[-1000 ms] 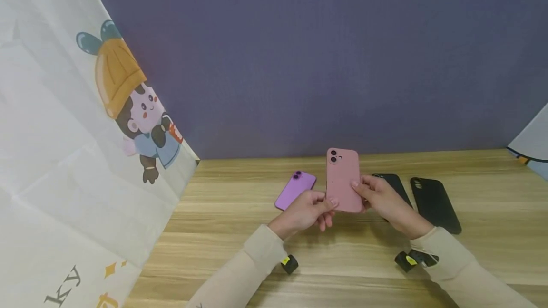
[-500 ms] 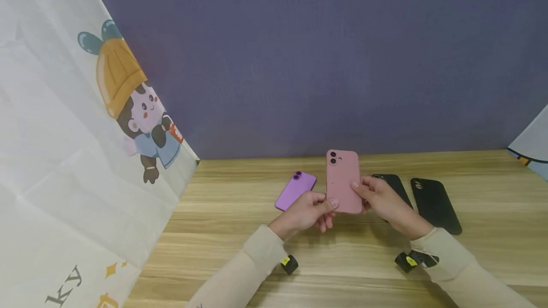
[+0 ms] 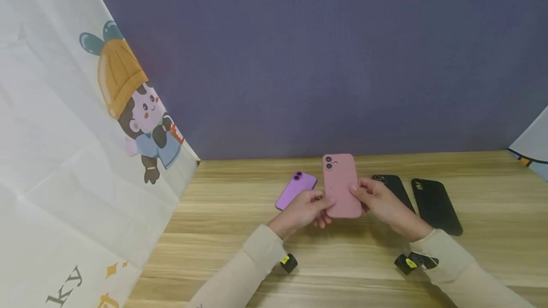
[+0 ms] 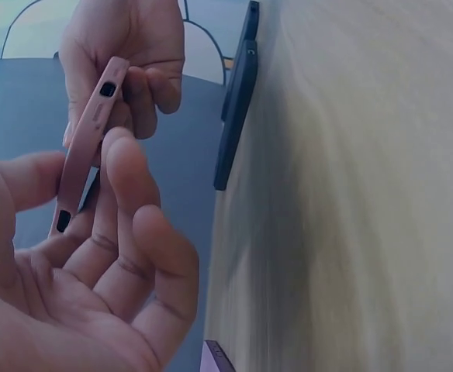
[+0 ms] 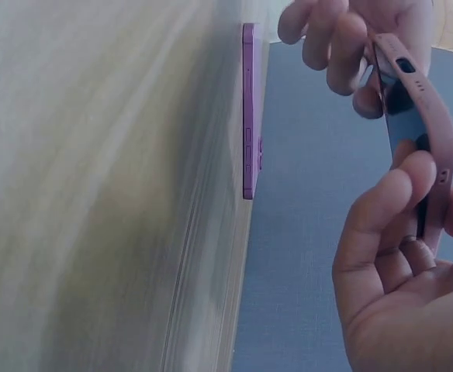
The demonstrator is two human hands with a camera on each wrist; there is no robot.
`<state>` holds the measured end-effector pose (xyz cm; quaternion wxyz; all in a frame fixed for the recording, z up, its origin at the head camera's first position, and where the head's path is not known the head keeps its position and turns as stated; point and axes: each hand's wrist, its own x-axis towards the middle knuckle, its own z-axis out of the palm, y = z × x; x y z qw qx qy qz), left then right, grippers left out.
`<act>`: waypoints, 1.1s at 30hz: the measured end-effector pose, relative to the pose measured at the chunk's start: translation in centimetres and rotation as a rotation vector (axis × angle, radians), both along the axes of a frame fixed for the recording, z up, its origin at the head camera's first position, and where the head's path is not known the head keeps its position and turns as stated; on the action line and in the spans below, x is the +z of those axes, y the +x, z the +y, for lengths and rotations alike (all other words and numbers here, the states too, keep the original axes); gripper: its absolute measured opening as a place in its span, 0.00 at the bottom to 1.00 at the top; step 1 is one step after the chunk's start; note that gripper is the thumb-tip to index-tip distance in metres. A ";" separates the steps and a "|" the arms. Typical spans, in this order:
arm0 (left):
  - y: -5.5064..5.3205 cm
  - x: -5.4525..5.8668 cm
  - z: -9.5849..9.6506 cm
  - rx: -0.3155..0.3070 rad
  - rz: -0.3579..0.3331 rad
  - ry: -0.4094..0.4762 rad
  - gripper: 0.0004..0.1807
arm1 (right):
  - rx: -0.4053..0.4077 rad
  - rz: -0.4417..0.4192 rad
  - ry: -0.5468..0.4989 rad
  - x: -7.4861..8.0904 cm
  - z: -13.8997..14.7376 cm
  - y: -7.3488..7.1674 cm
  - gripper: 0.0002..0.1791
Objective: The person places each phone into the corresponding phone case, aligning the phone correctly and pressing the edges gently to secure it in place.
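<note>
Both hands hold a pink phone case (image 3: 340, 187) above the table, its back facing up in the head view. Within the case, the right wrist view shows a dark, glossy phone screen (image 5: 406, 124). My left hand (image 3: 301, 210) pinches the lower left corner, thumb on the back and fingers beneath. At the lower right edge, my right hand (image 3: 385, 203) grips with its thumb on the back and its fingers curled underneath. A cutout (image 4: 108, 89) shows in the case's bottom edge in the left wrist view.
A purple phone (image 3: 296, 190) lies on the wooden table (image 3: 231, 232), left of the hands. To the right lie a black phone or case (image 3: 396, 189), partly behind my right hand, and a black phone case (image 3: 436, 206). A dark panel (image 3: 308, 61) stands behind.
The pink case has come slightly nearer and to the left, tilting a little. Both hands keep their hold. The other phones and cases lie unmoved.
</note>
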<state>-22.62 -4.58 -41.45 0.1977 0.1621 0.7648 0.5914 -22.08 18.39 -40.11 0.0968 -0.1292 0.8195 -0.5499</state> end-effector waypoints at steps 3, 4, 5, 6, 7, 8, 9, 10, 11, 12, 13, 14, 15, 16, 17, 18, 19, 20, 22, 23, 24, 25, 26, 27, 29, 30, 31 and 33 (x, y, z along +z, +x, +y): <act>-0.3 -0.1 -0.1 0.046 0.016 0.009 0.14 | 0.024 0.001 -0.015 0.0 -0.2 0.0 0.25; -0.4 -0.1 -0.2 0.065 0.020 0.013 0.14 | 0.034 0.003 -0.022 0.0 -0.2 0.1 0.25; -0.5 -0.1 -0.2 0.084 0.023 0.019 0.13 | 0.045 0.002 -0.030 0.0 -0.3 0.1 0.24; -0.6 -0.1 -0.2 0.102 0.024 0.026 0.13 | 0.056 0.003 -0.037 -0.1 -0.3 0.1 0.24; -0.7 -0.1 -0.3 0.117 0.025 0.034 0.13 | 0.068 0.003 -0.043 -0.1 -0.4 0.2 0.23; -0.8 -0.1 -0.3 0.135 0.026 0.046 0.12 | 0.076 -0.003 -0.051 -0.1 -0.4 0.2 0.23; -0.9 -0.1 -0.3 0.154 0.024 0.064 0.12 | 0.086 -0.004 -0.054 -0.2 -0.5 0.2 0.22; -1.0 0.0 -0.4 0.171 0.023 0.079 0.12 | 0.099 -0.004 -0.059 -0.3 -0.5 0.2 0.22; -1.1 0.0 -0.4 0.186 0.025 0.093 0.13 | 0.113 -0.004 -0.061 -0.3 -0.6 0.3 0.22; -1.2 0.1 -0.5 0.203 0.027 0.103 0.13 | 0.126 -0.003 -0.061 -0.3 -0.6 0.3 0.22; -1.3 0.2 -0.5 0.220 0.029 0.114 0.13 | 0.141 -0.006 -0.065 -0.4 -0.6 0.3 0.22; -1.4 0.2 -0.6 0.233 0.037 0.120 0.14 | 0.151 -0.014 -0.069 -0.5 -0.7 0.3 0.23; -1.4 0.3 -0.6 0.247 0.044 0.125 0.15 | 0.162 -0.019 -0.071 -0.5 -0.7 0.3 0.23; -1.5 0.4 -0.7 0.262 0.049 0.128 0.15 | 0.174 -0.026 -0.076 -0.5 -0.8 0.4 0.24; -1.6 0.4 -0.8 0.277 0.054 0.132 0.16 | 0.188 -0.032 -0.078 -0.6 -0.8 0.4 0.24; -1.6 0.5 -0.8 0.291 0.056 0.136 0.16 | 0.194 -0.038 -0.074 -0.6 -0.9 0.5 0.24; -1.6 0.6 -0.9 0.302 0.057 0.140 0.17 | 0.201 -0.041 -0.068 -0.7 -1.0 0.5 0.23; -1.7 0.6 -1.0 0.312 0.057 0.143 0.17 | 0.207 -0.040 -0.063 -0.7 -1.1 0.5 0.23; -1.7 0.7 -1.1 0.329 0.053 0.153 0.17 | 0.223 -0.026 -0.044 -0.8 -1.2 0.6 0.21; -1.7 0.7 -1.1 0.332 0.053 0.155 0.17 | 0.228 -0.018 -0.032 -0.8 -1.3 0.7 0.20; -1.8 0.7 -1.2 0.333 0.053 0.159 0.17 | 0.229 -0.015 -0.021 -0.8 -1.3 0.7 0.20; -1.8 0.7 -1.2 0.334 0.054 0.162 0.17 | 0.234 -0.013 -0.019 -0.7 -1.3 0.8 0.19; -1.8 0.6 -1.3 0.333 0.054 0.169 0.17 | 0.237 -0.013 -0.018 -0.7 -1.4 0.8 0.19; -1.8 0.6 -1.3 0.331 0.056 0.174 0.17 | 0.238 -0.015 -0.015 -0.7 -1.4 0.8 0.19; -1.8 0.6 -1.3 0.328 0.058 0.187 0.17 | 0.239 -0.020 -0.010 -0.6 -1.3 0.8 0.18; -1.8 0.5 -1.3 0.327 0.058 0.195 0.17 | 0.239 -0.025 -0.008 -0.6 -1.3 0.8 0.18; -1.8 0.5 -1.3 0.325 0.058 0.202 0.17 | 0.237 -0.027 -0.005 -0.6 -1.3 0.8 0.18; -1.8 0.4 -1.3 0.321 0.060 0.213 0.18 | 0.233 -0.034 0.003 -0.6 -1.4 0.7 0.19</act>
